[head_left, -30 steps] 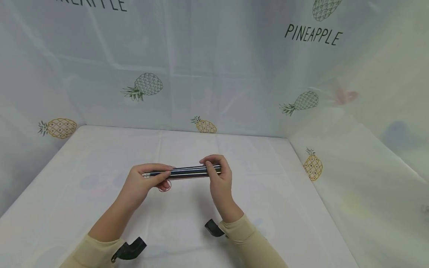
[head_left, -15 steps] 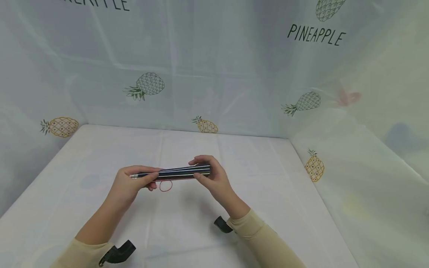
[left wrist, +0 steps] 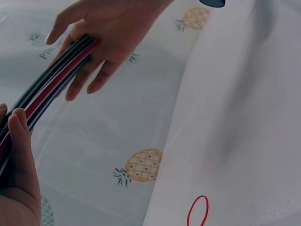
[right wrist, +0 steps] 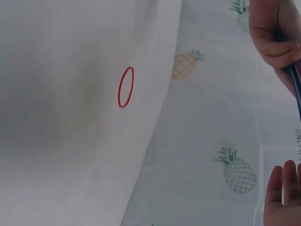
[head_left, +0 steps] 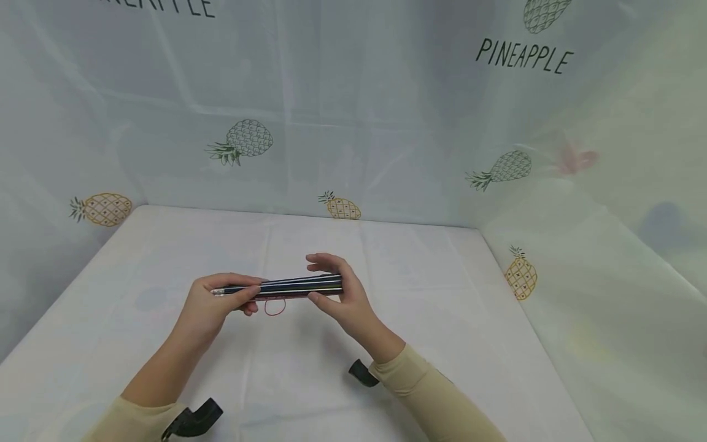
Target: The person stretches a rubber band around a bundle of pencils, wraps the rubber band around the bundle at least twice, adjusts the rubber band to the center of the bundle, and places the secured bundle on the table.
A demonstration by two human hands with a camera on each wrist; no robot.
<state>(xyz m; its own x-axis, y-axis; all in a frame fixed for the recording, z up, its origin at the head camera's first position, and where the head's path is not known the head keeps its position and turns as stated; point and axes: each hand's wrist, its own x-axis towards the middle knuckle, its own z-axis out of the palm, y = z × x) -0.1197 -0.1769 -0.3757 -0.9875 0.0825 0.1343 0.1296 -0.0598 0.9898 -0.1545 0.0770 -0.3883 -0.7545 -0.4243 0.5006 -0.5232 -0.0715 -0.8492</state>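
Note:
In the head view, my left hand [head_left: 207,310] grips a bundle of dark striped pencils [head_left: 301,286] near its left end, thumb on the near side. The bundle lies almost level above the table, and a red pencil shows among the dark ones in the left wrist view. My right hand [head_left: 356,310] is at the other end. Its fingers [left wrist: 79,84] are extended and spread, and the pencil ends meet its palm. On the table below lies a red rubber band [right wrist: 119,94], a thin loop touched by neither hand.
A white sheet covers the table [head_left: 442,344]. Pineapple-print curtains [head_left: 386,123] rise behind it and along both sides. A black wrist mount [head_left: 193,420] sits at the left cuff, and another black mount [head_left: 363,373] at the right cuff.
Both hands and the pencils have shifted left, uncovering the rubber band. My right hand has loosened from its grip round the pencils, its thumb dropping to the near side and its fingers straightening.

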